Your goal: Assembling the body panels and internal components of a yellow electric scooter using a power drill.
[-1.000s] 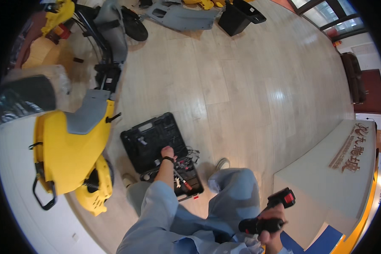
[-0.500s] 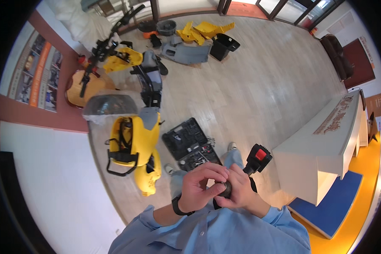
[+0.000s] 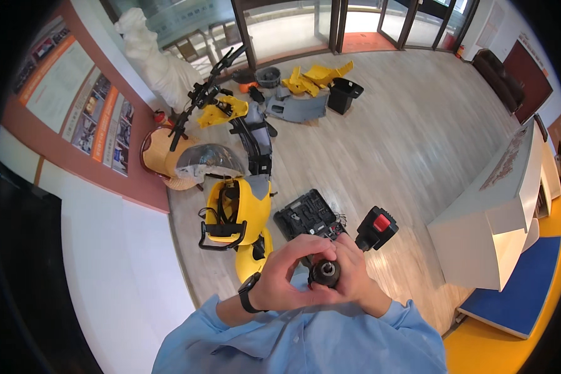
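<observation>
A black cordless drill (image 3: 378, 229) with a red patch on its battery end is held close in front of my chest. Its round chuck (image 3: 325, 273) points up toward me, and a small metal opening shows at the centre. My right hand (image 3: 355, 274) is wrapped round the drill's body beside the chuck, with the battery end sticking out beyond it. Curved round the chuck's other side, my left hand (image 3: 288, 273) has thumb and fingertips against it. Beyond the hands, an opened black tool case (image 3: 308, 215) lies on the floor, partly covered by them.
Left of the case stands a partly stripped yellow scooter (image 3: 255, 206) with bare handlebars (image 3: 206, 93). Yellow panels (image 3: 311, 78), a grey panel (image 3: 298, 108) and a black bin (image 3: 343, 93) lie farther off. A white counter (image 3: 486, 224) and blue board (image 3: 517, 293) are at right.
The drill has tilted so its chuck now faces me, where my fingers largely covered it before. My view has shifted, showing more of the doors and the left wall.
</observation>
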{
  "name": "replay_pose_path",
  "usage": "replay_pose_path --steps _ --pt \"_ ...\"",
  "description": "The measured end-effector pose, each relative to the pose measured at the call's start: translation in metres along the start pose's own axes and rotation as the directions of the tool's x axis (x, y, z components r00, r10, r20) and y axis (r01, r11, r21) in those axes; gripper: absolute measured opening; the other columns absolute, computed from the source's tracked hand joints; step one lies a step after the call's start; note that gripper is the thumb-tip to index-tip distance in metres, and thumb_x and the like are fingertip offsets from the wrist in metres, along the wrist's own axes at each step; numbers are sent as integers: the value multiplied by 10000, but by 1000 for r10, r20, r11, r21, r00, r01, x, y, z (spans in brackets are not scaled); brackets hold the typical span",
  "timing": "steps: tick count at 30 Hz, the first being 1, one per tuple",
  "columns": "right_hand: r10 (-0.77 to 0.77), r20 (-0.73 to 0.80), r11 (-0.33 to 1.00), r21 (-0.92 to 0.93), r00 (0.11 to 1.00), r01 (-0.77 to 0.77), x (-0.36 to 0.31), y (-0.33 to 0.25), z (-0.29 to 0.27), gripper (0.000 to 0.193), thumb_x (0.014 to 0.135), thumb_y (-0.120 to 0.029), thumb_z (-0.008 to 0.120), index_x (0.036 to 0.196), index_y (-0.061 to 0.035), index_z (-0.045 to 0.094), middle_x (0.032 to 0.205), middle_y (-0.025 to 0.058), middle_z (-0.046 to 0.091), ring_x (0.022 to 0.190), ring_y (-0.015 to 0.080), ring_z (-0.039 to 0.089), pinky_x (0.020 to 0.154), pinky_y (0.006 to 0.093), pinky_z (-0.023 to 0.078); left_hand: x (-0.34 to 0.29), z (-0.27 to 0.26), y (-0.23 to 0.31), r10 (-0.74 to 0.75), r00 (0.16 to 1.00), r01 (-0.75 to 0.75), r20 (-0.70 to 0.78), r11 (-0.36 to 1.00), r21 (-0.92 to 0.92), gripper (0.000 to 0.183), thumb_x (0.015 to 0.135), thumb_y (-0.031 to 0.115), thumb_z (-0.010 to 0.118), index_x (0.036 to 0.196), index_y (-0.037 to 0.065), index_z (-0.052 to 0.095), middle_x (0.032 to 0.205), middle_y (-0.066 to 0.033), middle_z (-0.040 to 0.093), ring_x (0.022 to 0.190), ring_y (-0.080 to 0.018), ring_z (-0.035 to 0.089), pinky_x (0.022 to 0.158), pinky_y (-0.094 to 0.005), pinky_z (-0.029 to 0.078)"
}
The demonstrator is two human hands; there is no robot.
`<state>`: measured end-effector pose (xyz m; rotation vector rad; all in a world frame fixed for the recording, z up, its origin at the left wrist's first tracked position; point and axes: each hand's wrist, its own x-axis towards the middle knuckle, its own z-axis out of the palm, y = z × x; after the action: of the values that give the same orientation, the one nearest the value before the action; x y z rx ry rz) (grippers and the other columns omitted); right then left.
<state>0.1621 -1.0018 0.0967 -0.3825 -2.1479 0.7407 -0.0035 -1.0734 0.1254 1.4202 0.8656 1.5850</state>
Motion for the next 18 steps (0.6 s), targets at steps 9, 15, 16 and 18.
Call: replay_pose_path --steps 9,15,16,18 --pt "-187 -308 946 -313 933 86 -99 -66 -39 354 674 -246 732 900 -20 580 854 95 641 632 239 535 495 330 439 -63 117 28 258 962 -272 92 937 218 633 670 104 918 1146 42 505 1167 -172 546 1090 -313 647 1029 -482 483" --pt "-166 -439 956 -290 883 36 -153 -106 -72 307 701 -220 728 898 -35 582 846 88 652 621 233 532 494 319 431 -96 184 67 112 943 -232 315 897 376 625 668 59 907 1135 37 492 1200 -176 541 1127 -335 635 1055 -513 455" --pt "-166 -440 959 -281 883 40 -160 -110 -74 307 701 -220 728 898 -35 582 846 88 652 621 233 532 494 319 431 -103 190 68 108 944 -229 311 894 385 625 668 59 907 1135 37 492 1200 -176 541 1127 -335 635 1055 -513 455" --pt "-170 -457 961 -272 873 45 -175 -122 -70 300 714 -227 739 898 -46 587 838 76 658 625 227 534 497 313 428 -129 198 66 178 954 -261 240 886 383 657 659 71 916 1152 37 482 1161 -156 539 1144 -346 628 1031 -495 473"
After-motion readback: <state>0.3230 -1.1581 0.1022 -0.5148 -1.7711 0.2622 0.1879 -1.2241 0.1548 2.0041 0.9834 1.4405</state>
